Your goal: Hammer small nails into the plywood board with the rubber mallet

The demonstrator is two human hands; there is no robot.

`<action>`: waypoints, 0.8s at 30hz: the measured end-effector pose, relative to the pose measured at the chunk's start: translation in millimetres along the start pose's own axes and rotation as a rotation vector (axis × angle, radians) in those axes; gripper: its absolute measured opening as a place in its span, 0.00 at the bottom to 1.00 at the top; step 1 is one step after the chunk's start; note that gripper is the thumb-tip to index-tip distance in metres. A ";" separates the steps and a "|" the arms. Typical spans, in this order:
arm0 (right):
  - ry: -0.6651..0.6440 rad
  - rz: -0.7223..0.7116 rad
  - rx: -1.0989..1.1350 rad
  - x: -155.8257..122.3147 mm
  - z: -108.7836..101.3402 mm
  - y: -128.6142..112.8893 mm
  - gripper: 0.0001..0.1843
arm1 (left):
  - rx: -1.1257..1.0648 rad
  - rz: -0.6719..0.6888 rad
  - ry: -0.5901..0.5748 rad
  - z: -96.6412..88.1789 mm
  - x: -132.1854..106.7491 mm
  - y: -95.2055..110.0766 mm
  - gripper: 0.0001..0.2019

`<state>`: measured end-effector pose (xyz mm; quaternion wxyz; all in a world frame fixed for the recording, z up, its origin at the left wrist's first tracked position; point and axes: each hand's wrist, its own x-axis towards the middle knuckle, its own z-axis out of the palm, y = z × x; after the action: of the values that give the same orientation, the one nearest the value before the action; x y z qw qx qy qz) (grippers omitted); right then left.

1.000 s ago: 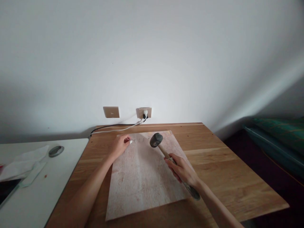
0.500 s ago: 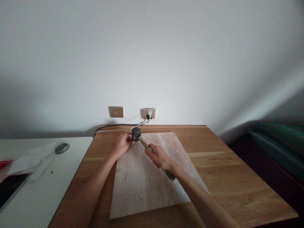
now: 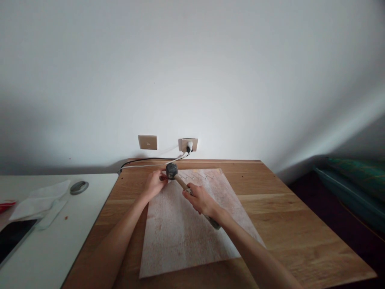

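My right hand (image 3: 201, 198) is wrapped round the handle of a mallet (image 3: 172, 171) with a dark round head and a pale wooden handle. The handle's lower end sticks out below my palm. At the far left corner of a whitish, wood-grained board (image 3: 177, 237), my left hand (image 3: 155, 184) has its fingertips pinched together right beside the mallet head. Whatever they hold is hidden by the head. Along the board's far edge, several thin nails (image 3: 206, 177) stand upright in a row, to the right of the mallet head.
The board lies on a wooden table (image 3: 276, 216) against a wall. Behind it, cables run from a wall socket (image 3: 189, 145). On the left, a white table (image 3: 69, 237) carries a round grey object (image 3: 79, 187), white paper (image 3: 42, 198) and a dark-screened device (image 3: 15, 239). Cushions (image 3: 355, 188) lie at right.
The mallet head has shifted very slightly left and down, staying close to my left fingertips. My left hand keeps its pinch at the same corner. The view has moved a little.
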<state>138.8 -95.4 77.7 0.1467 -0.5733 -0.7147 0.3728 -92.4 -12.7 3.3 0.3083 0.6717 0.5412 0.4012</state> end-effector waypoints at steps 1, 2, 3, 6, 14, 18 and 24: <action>0.002 0.000 -0.008 -1.2 -0.7 -1.5 0.07 | -0.005 0.009 -0.005 0.0 0.1 -0.8 0.25; 0.002 -0.001 -0.014 -2.3 -1.0 -2.5 0.07 | -0.007 0.014 -0.007 0.2 0.2 -1.9 0.25; 0.002 -0.003 -0.017 -3.2 -1.0 -2.9 0.07 | -0.007 0.015 -0.005 0.6 0.4 -3.4 0.25; 0.005 -0.016 -0.012 -4.4 0.9 -1.1 0.08 | 0.002 0.006 -0.004 2.5 1.2 -8.1 0.25; 0.013 -0.044 0.096 -1.3 7.2 9.4 0.07 | -0.013 0.022 -0.014 3.7 2.3 -13.0 0.22; 0.024 -0.062 0.222 0.3 10.4 15.4 0.07 | -0.033 0.030 -0.016 3.3 2.3 -14.9 0.22; 0.175 -0.102 0.543 -30.8 27.4 25.4 0.23 | -0.027 0.046 -0.021 0.3 -0.7 -11.8 0.20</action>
<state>148.6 -132.4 48.0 0.3746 -0.5063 -0.6014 0.4916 -97.8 -10.8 -7.1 0.3136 0.6839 0.5167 0.4085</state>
